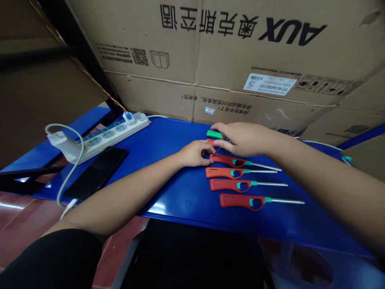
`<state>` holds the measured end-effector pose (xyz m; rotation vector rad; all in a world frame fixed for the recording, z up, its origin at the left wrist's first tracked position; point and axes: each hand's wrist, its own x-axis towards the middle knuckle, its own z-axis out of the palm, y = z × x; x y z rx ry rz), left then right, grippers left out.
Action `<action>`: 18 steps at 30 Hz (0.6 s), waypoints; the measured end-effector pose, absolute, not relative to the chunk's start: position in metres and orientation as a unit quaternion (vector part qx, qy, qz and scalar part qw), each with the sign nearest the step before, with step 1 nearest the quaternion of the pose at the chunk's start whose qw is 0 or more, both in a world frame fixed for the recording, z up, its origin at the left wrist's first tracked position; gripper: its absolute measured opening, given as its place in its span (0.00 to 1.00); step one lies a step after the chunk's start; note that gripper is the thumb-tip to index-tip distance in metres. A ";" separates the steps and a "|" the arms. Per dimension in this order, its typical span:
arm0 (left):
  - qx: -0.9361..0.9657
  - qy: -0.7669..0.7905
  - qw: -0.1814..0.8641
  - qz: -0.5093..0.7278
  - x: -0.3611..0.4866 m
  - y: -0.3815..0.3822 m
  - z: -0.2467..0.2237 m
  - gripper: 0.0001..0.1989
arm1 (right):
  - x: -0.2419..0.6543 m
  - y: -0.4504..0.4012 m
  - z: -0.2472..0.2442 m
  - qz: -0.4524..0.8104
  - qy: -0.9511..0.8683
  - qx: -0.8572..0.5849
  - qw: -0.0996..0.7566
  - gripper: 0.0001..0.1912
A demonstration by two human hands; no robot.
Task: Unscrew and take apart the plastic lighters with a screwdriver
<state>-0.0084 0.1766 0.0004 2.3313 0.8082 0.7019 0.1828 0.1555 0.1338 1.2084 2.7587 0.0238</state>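
1. Nearest is a dark garment (192, 257) at the near edge of the blue table (180, 188).
2. On the table, 6 lighters lie in a row running away from the person. The 4 nearest have handles to the left and metal tubes to the right: 1st red lighter (236, 201), 2nd red lighter (224, 185), orange lighter (221, 172), 3rd red lighter (224, 159).
3. Left, the black phone (98, 172) lies flat, with the white cable (63, 182) looping past its left end.
4. The left hand (194, 153) is at the handle end of the 3rd red lighter, thumb and index finger closed on it.
5. The right hand (240, 138) reaches over the row from the right, thumb and fingers pressed together around a thin dark rod (217, 151). The rod slants down to the 3rd red lighter's handle, near its slot.
6. Beyond, partly covered by the right hand, are the 2nd orange lighter (210, 141) and the green lighter (214, 134).
7. Beyond the phone, the power strip (111, 136) lies at a slant, a white plug (128, 117) in its far end.
8. Farthest, the AUX box (180, 52) stands behind the table, print upside down, with 1 large white label (270, 84).
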 end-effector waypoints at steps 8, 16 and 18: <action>0.876 0.286 0.276 0.273 -0.008 0.176 0.001 0.10 | 0.183 0.152 0.134 -0.057 0.950 0.304 0.036 0.18; 0.874 0.297 0.277 0.268 -0.008 0.174 0.003 0.09 | 0.186 0.150 0.129 -0.057 0.934 0.352 0.018 0.19; 0.873 0.300 0.276 0.267 -0.008 0.174 0.003 0.09 | 0.188 0.150 0.128 -0.051 0.938 0.343 0.015 0.21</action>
